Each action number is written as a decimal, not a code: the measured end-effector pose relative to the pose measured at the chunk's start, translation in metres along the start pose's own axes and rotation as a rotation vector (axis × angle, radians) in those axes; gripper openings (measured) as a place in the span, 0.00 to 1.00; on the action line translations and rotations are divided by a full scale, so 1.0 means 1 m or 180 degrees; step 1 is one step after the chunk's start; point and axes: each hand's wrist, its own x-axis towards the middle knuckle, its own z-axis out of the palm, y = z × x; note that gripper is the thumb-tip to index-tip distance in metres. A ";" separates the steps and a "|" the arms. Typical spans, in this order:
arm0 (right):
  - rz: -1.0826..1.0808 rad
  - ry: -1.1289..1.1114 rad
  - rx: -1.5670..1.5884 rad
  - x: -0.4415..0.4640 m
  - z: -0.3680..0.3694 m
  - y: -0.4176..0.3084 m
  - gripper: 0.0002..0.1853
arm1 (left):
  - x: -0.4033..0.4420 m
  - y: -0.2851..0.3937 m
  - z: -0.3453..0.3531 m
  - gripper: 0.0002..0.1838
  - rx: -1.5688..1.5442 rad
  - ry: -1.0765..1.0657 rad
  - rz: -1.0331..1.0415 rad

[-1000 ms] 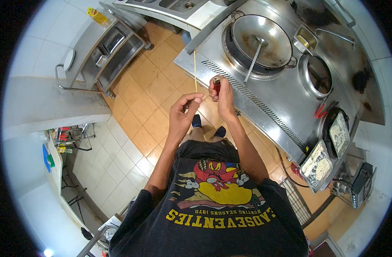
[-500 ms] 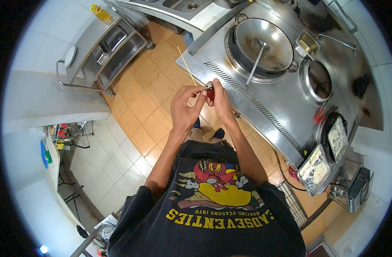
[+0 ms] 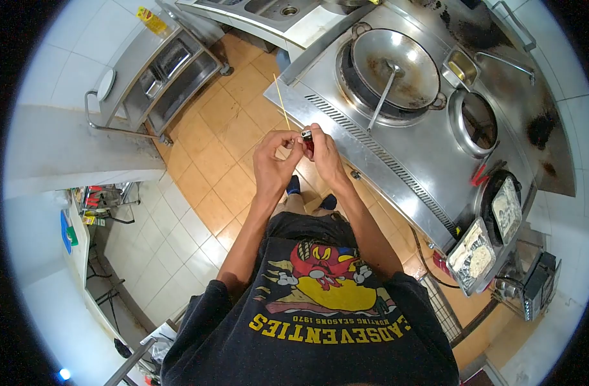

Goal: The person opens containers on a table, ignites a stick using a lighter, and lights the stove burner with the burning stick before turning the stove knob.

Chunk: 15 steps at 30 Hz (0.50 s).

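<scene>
Sticks: one thin yellow stick, towards twelve o'clock from my hands. Lighters: one, red with a metal head, just below the stick's lower end. Woks: one, two-handled, at one o'clock on the steel stove. Ladles: one, its head in the wok. Trays: two metal trays, whitish stuff in both, at four o'clock. Also listed: one cart at half past ten, bearing one yellow bottle. In the way: the ladle's handle crossed the wok's near rim; my fingers hid the stick's lower end. Left hand: mostly closed, thumb and forefinger pinching the stick. Right hand: curled round the lighter, its head close by my left fingertips; whether they touched, I could not tell.
</scene>
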 end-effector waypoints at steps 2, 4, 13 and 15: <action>0.0013 -0.0032 0.0055 -0.001 0.000 0.000 0.30 | 0.001 -0.002 -0.001 0.05 -0.0007 -0.0084 -0.0008; -0.0040 -0.0045 0.0017 0.001 -0.002 0.004 0.30 | 0.002 -0.003 0.000 0.05 -0.0049 -0.0108 -0.0009; 0.0198 0.0193 -0.0013 0.003 -0.009 -0.003 0.35 | 0.006 0.006 0.015 0.06 0.0058 -0.0050 -0.0012; 0.0151 0.0278 -0.0035 0.001 -0.008 -0.005 0.35 | 0.006 0.005 0.016 0.06 0.0102 -0.0065 -0.0037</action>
